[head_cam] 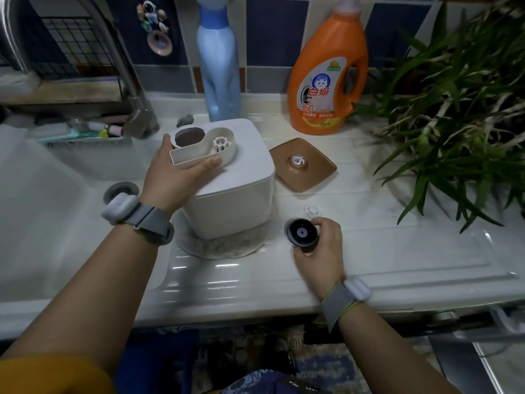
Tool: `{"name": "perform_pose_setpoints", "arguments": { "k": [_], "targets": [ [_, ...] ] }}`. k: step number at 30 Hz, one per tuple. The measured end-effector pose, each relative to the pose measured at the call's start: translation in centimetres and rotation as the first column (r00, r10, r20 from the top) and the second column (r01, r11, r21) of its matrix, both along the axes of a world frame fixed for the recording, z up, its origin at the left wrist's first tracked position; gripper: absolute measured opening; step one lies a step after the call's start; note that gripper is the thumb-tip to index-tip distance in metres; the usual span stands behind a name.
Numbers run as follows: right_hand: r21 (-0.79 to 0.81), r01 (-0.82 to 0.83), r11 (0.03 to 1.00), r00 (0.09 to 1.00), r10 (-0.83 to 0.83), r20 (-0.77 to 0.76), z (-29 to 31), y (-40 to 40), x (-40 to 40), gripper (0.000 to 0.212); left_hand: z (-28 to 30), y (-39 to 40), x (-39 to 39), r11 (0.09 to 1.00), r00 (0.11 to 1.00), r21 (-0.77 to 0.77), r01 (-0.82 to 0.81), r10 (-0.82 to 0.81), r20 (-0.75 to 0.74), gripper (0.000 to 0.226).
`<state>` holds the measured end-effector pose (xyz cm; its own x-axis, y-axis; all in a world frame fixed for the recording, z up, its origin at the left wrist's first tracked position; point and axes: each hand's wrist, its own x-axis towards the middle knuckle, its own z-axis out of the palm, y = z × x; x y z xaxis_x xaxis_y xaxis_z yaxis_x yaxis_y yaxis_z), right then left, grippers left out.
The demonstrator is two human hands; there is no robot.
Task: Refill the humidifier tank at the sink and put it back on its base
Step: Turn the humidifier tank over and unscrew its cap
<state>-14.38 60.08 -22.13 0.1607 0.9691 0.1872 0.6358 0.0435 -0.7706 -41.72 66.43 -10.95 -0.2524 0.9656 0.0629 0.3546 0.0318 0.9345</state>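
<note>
The white humidifier tank [233,191] stands upturned at frame centre on the drainboard [369,251] of a white sink unit, resting on a round grey mat [221,248] that shows beneath its lower edge. On its upward face sits a cream moulded insert [203,147], with a round opening at its 10 o'clock end and a small ribbed white knob at its 2 o'clock end.

The left hand [173,172] grips this insert, thumb laid along its near edge and fingers wrapped around the far left side. A grey strap with a white module sits on the left wrist.

At 4 o'clock from the tank, the right hand [318,245] pinches a round black cap [301,232] between thumb and fingers, its flat face tilted up toward the camera. Whether the cap touches the drainboard cannot be told. The right wrist carries a matching strap.

Just beyond the right hand, at its 12 o'clock, a small white ring-shaped part [312,209] lies on the drainboard. At 3 o'clock from the tank, a copper-brown square lid [302,164] lies flat, a white fitting at its centre.

At 12 o'clock stands a pale blue bottle [221,72]; at 1 o'clock, an orange detergent jug [329,78]. A leafy green plant [454,109] fills the 3 o'clock side. The sink basin [56,172] lies at 9 o'clock, with its drain [120,191] near the left wrist and a metal faucet [125,81] at 10 o'clock.
</note>
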Motion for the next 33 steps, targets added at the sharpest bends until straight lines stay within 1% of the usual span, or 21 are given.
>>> {"name": "perform_pose_setpoints", "arguments": {
  "k": [2, 3, 4, 5, 6, 7, 8, 9, 10, 11, 13, 14, 17, 19, 21, 22, 24, 25, 27, 30, 33],
  "targets": [
    [0.030, -0.003, 1.000, 1.000, 0.002, 0.026, 0.8, 0.0, -0.3, 0.051, -0.1, 0.3, 0.3, 1.000, 0.999, -0.004, -0.029, 0.028, -0.030, 0.084],
    [0.042, -0.010, 0.999, 1.000, 0.009, 0.022, 1.3, -0.1, -0.5, 0.052, -0.1, 0.1, 0.5, 0.996, 0.994, -0.013, -0.083, 0.082, -0.076, 0.095],
    [0.048, -0.022, 0.999, 1.000, 0.021, 0.015, 1.8, -0.2, -0.8, 0.052, 0.0, -0.3, 0.8, 0.986, 0.976, -0.020, -0.163, 0.158, -0.152, 0.105],
    [0.046, -0.039, 0.998, 0.999, 0.039, 0.004, 2.4, -0.3, -1.1, 0.051, 0.1, -0.9, 1.1, 0.973, 0.941, 0.029, -0.231, 0.231, -0.246, 0.107],
    [0.041, -0.057, 0.998, 0.998, 0.057, -0.006, 3.0, -0.4, -1.4, 0.050, 0.2, -1.6, 1.3, 0.958, 0.896, 0.145, -0.247, 0.283, -0.342, 0.101],
    [0.043, -0.071, 0.997, 0.997, 0.072, -0.015, 3.5, -0.5, -1.7, 0.049, 0.3, -2.0, 1.5, 0.943, 0.851, 0.270, -0.194, 0.299, -0.432, 0.088],
    [0.052, -0.079, 0.996, 0.997, 0.080, -0.021, 4.0, -0.5, -2.1, 0.047, 0.5, -2.3, 1.7, 0.932, 0.809, 0.347, -0.106, 0.284, -0.515, 0.073],
    [0.069, -0.086, 0.994, 0.996, 0.088, -0.028, 4.6, -0.5, -2.4, 0.045, 0.5, -2.4, 1.8, 0.935, 0.776, 0.355, -0.014, 0.234, -0.586, 0.059],
    [0.092, -0.093, 0.991, 0.995, 0.096, -0.033, 5.4, -0.3, -2.9, 0.043, 0.8, -2.2, 1.9, 0.946, 0.754, 0.317, 0.071, 0.157, -0.637, 0.050],
    [0.119, -0.104, 0.987, 0.994, 0.109, -0.033, 6.2, 0.0, -3.4, 0.042, 0.9, -1.9, 1.9, 0.958, 0.739, 0.257, 0.130, 0.080, -0.669, 0.047],
    [0.156, -0.119, 0.980, 0.991, 0.126, -0.035, 7.7, 0.9, -4.2, 0.040, 1.1, -1.4, 2.3, 0.976, 0.687, 0.135, 0.172, -0.020, -0.726, 0.044],
    [0.170, -0.127, 0.977, 0.990, 0.135, -0.039, 8.6, 1.3, -4.7, 0.038, 1.1, -1.3, 2.6, 0.978, 0.660, 0.109, 0.176, -0.035, -0.751, 0.041],
    [0.222, -0.175, 0.959, 0.983, 0.184, -0.022, 10.9, 1.9, -6.6, 0.032, 1.2, -1.7, 2.2, 0.969, 0.584, 0.140, 0.203, -0.006, -0.812, 0.023],
    [0.241, -0.193, 0.951, 0.980, 0.197, 0.008, 12.0, 2.2, -7.5, 0.027, 1.2, -2.0, 2.5, 0.957, 0.515, 0.161, 0.241, 0.015, -0.857, 0.020],
    [0.281, -0.199, 0.939, 0.980, 0.198, 0.031, 13.2, 2.9, -8.8, 0.024, 1.4, -2.1, 2.0, 0.949, 0.474, 0.189, 0.251, 0.050, -0.879, 0.015],
    [0.298, -0.204, 0.932, 0.979, 0.201, 0.042, 14.0, 3.3, -9.5, 0.023, 1.6, -1.9, 1.8, 0.950, 0.469, 0.192, 0.248, 0.056, -0.881, 0.011],
    [0.324, -0.230, 0.918, 0.973, 0.220, 0.069, 15.4, 4.0, -10.7, 0.021, 2.2, -1.5, 1.3, 0.958, 0.492, 0.177, 0.227, 0.044, -0.870, 0.021],
    [0.323, -0.250, 0.913, 0.968, 0.237, 0.082, 16.0, 4.4, -11.4, 0.020, 2.4, -1.5, 0.8, 0.960, 0.525, 0.171, 0.224, 0.029, -0.851, 0.023],
    [0.320, -0.282, 0.905, 0.960, 0.265, 0.097, 16.6, 4.7, -12.1, 0.018, 2.3, -2.0, 0.1, 0.951, 0.589, 0.181, 0.252, -0.002, -0.808, 0.020],
    [0.350, -0.316, 0.882, 0.949, 0.297, 0.109, 17.6, 5.5, -12.7, 0.018, 2.7, -2.6, -1.6, 0.934, 0.678, 0.261, 0.243, 0.029, -0.734, 0.017],
    [0.349, -0.371, 0.861, 0.929, 0.345, 0.137, 18.5, 8.1, -13.6, 0.015, 3.8, -2.5, -4.2, 0.934, 0.733, 0.300, 0.194, 0.065, -0.677, 0.020]
  ]
}}
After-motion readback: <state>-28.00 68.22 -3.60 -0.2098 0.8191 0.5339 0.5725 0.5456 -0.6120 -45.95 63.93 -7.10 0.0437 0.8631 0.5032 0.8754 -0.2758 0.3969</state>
